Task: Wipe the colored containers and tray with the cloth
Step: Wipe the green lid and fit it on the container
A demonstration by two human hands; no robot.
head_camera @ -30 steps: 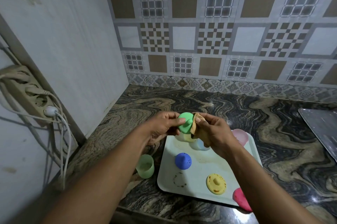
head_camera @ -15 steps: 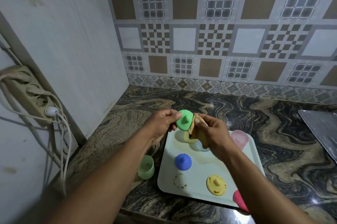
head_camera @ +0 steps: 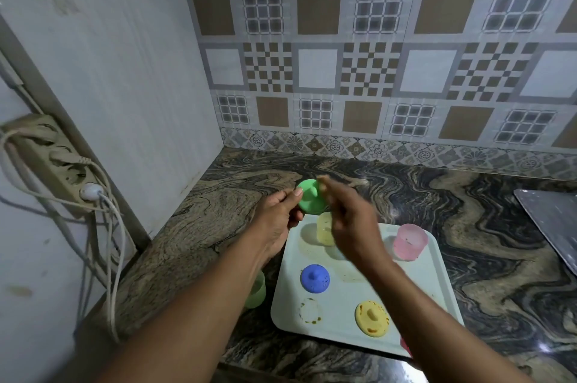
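My left hand point(head_camera: 278, 217) holds a green lid point(head_camera: 309, 199) above the far left corner of the white tray point(head_camera: 349, 317). My right hand point(head_camera: 349, 220) presses a tan cloth point(head_camera: 323, 183) against the lid; only a blurred tip of the cloth shows. On the stained tray stand a yellow cup point(head_camera: 324, 228) and a pink cup point(head_camera: 409, 241), and a blue lid point(head_camera: 314, 277) and a dirty yellow lid point(head_camera: 372, 317) lie nearer me. A red lid point(head_camera: 405, 346) peeks out past my right forearm. A green cup point(head_camera: 256, 291) stands on the counter left of the tray.
The marble counter point(head_camera: 487, 245) meets tiled walls at the back and left. A power strip point(head_camera: 53, 161) with hanging cables is fixed on the left wall. A metal sheet point(head_camera: 552, 223) lies at the right edge.
Both hands have lifted slightly away from me with the green lid. My right hand now covers most of the cloth and is blurred from motion.
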